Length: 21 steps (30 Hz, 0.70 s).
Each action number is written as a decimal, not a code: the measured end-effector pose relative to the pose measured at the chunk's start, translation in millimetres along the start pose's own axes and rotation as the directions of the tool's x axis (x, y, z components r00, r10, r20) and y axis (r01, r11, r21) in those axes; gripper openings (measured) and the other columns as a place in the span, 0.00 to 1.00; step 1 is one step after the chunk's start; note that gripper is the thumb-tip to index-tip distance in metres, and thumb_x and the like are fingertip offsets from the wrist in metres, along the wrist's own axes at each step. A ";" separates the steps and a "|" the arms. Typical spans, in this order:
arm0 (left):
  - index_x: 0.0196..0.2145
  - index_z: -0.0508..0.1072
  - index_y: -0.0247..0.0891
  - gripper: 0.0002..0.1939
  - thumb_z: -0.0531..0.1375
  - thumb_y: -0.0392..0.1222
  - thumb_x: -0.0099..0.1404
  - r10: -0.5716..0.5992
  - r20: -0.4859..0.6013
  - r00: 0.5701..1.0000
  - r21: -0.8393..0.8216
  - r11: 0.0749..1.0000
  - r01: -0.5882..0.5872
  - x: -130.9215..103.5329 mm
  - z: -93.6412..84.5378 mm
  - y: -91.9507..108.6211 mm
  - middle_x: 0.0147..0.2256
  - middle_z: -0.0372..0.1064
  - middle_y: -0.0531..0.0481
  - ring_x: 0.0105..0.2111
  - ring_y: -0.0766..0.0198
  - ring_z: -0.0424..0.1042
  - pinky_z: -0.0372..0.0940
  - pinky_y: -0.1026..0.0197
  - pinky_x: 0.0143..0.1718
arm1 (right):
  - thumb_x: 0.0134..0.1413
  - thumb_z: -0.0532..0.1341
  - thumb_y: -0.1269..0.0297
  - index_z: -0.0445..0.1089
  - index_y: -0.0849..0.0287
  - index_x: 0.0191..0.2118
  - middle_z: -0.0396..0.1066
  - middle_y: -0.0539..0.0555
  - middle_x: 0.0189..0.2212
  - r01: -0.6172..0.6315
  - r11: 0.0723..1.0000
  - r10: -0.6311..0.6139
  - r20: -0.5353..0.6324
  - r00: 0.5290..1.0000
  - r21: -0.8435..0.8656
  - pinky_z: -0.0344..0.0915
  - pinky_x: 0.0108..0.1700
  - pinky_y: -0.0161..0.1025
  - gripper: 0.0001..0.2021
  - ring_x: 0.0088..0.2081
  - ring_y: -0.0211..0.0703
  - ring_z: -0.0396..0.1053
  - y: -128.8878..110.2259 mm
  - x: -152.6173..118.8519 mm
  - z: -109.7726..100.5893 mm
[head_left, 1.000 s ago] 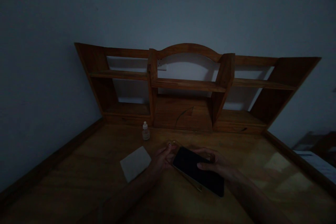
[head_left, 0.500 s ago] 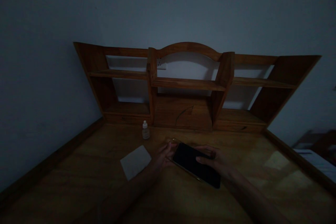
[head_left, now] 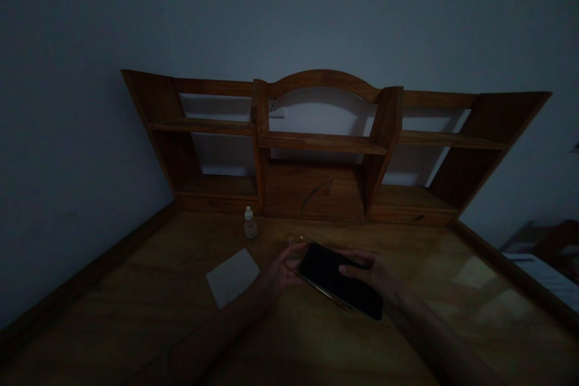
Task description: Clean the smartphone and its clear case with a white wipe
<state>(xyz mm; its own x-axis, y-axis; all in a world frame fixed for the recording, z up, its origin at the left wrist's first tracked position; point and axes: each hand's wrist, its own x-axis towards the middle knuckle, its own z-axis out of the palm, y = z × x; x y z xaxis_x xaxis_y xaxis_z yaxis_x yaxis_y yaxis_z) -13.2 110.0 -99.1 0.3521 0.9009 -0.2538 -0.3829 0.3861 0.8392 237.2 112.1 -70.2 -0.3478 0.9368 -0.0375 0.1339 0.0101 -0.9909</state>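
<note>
A black phone (head_left: pixel 335 277) is tilted above the wooden desk, between my two hands. Under its left end and along its lower edge shows a clear case (head_left: pixel 296 244) with a shiny rim. My left hand (head_left: pixel 283 271) grips the case at the left end. From the right, my right hand (head_left: pixel 368 268) holds the phone, thumb on its dark face and fingers behind the upper edge. A white cloth or paper (head_left: pixel 233 277) lies flat left of my left hand. Beyond it stands a small white-capped bottle (head_left: pixel 250 224).
A wooden shelf unit (head_left: pixel 316 143) stands along the back of the desk (head_left: pixel 149 289), against the wall. A wall socket (head_left: pixel 275 110) shows through it. Papers (head_left: pixel 543 277) lie beyond the desk's right edge.
The phone has slid slightly to the right against the case, and more of the case's lower rim shows. My left fingers have shifted on the case. The view has moved slightly.
</note>
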 end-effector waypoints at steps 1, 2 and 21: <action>0.61 0.58 0.33 0.29 0.48 0.54 0.69 0.002 0.013 1.000 -0.010 1.000 -0.002 0.4 -0.8 -1.0 0.41 0.74 0.37 0.38 0.54 0.76 0.68 0.53 0.43 | 0.42 0.71 0.56 0.75 0.54 0.45 0.75 0.56 0.48 -0.003 1.000 0.003 -0.012 1.000 0.005 0.67 0.52 0.49 0.21 0.48 0.54 0.72 0.1 0.1 0.8; 0.62 0.58 0.33 0.29 0.48 0.53 0.69 0.000 0.021 1.000 -0.023 1.000 0.000 0.8 -1.4 -2.1 0.41 0.75 0.37 0.38 0.54 0.76 0.68 0.53 0.42 | 0.42 0.71 0.56 0.76 0.54 0.45 0.75 0.56 0.47 -0.004 1.000 0.004 -0.023 1.000 0.012 0.67 0.52 0.50 0.21 0.48 0.55 0.72 0.4 0.1 1.7; 0.56 0.66 0.33 0.28 0.50 0.57 0.68 -0.100 0.057 0.993 -0.054 0.993 0.103 -3.7 11.3 -4.0 0.51 0.69 0.37 0.46 0.48 0.73 0.67 0.46 0.48 | 0.44 0.70 0.55 0.72 0.52 0.47 0.77 0.53 0.39 0.042 0.993 -0.054 -0.119 0.991 -0.106 0.70 0.36 0.41 0.22 0.38 0.49 0.75 3.4 -2.9 11.4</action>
<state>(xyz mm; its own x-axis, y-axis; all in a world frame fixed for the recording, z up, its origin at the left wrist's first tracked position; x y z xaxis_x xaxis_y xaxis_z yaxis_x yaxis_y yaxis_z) -3.3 102.9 -96.1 0.4363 0.8452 -0.3087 -0.3902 0.4869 0.7815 228.1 105.4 -74.9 -0.2415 0.9699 0.0322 0.2168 0.0863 -0.9724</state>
